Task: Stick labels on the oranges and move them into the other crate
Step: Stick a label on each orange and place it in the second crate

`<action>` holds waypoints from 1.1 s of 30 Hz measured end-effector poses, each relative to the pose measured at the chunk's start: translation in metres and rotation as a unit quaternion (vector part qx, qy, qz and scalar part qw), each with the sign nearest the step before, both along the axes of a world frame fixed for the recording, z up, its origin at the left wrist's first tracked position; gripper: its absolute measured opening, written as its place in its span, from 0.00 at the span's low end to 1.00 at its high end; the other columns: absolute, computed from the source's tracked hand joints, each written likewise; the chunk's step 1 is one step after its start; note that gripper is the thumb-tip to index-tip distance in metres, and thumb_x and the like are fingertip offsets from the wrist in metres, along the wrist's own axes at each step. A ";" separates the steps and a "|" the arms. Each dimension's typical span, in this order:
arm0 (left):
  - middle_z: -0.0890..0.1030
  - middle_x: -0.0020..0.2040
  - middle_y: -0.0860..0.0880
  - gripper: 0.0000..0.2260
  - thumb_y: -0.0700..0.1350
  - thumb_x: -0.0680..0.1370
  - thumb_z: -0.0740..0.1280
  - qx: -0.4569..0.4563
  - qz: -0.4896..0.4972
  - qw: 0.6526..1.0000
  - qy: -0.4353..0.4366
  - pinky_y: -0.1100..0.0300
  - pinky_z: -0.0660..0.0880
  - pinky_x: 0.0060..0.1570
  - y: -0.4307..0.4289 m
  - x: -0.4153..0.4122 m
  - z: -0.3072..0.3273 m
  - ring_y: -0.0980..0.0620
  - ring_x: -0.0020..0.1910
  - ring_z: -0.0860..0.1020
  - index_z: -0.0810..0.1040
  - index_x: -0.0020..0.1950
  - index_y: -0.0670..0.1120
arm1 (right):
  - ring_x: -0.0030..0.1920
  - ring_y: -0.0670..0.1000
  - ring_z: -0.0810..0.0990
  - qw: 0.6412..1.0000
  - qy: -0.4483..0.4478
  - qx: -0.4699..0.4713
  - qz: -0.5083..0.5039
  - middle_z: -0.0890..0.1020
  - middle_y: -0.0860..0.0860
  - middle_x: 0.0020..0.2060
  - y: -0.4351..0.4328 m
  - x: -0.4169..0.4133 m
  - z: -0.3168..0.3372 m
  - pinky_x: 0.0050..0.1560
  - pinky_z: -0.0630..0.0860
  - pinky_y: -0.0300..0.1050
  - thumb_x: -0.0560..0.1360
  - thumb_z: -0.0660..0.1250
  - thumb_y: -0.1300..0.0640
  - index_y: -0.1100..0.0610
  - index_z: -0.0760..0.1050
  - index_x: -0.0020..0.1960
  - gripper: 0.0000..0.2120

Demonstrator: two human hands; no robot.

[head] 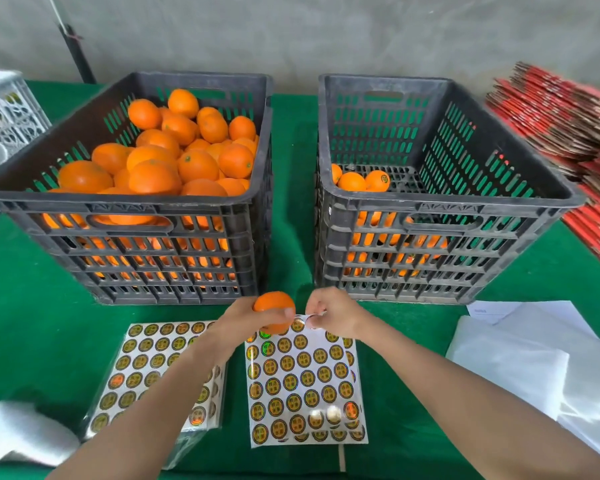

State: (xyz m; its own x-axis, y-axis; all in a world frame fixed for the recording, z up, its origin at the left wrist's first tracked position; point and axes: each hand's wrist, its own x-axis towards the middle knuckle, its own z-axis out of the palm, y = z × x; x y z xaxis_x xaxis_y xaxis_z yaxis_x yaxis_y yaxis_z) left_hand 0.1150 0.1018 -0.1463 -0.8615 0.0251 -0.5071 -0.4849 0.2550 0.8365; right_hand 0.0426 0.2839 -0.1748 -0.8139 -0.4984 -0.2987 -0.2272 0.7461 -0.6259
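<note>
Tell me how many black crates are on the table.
2: the left crate, heaped with oranges, and the right crate, holding far fewer.

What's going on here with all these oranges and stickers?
A person is labelling oranges by hand. The left hand grips one orange above a sticker sheet on the green table, while the right hand pinches a round label right beside the fruit. The left crate is heaped with oranges. The right crate holds far fewer, at least one of them already stickered.
</note>
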 end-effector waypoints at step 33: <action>0.84 0.50 0.42 0.45 0.61 0.49 0.81 0.280 0.006 0.958 -0.062 0.54 0.80 0.41 0.003 -0.027 0.002 0.44 0.46 0.83 0.74 0.61 0.45 | 0.45 0.49 0.74 0.961 0.244 -0.112 -0.072 0.82 0.53 0.44 -0.003 0.050 0.019 0.49 0.69 0.42 0.73 0.70 0.56 0.60 0.81 0.47 0.08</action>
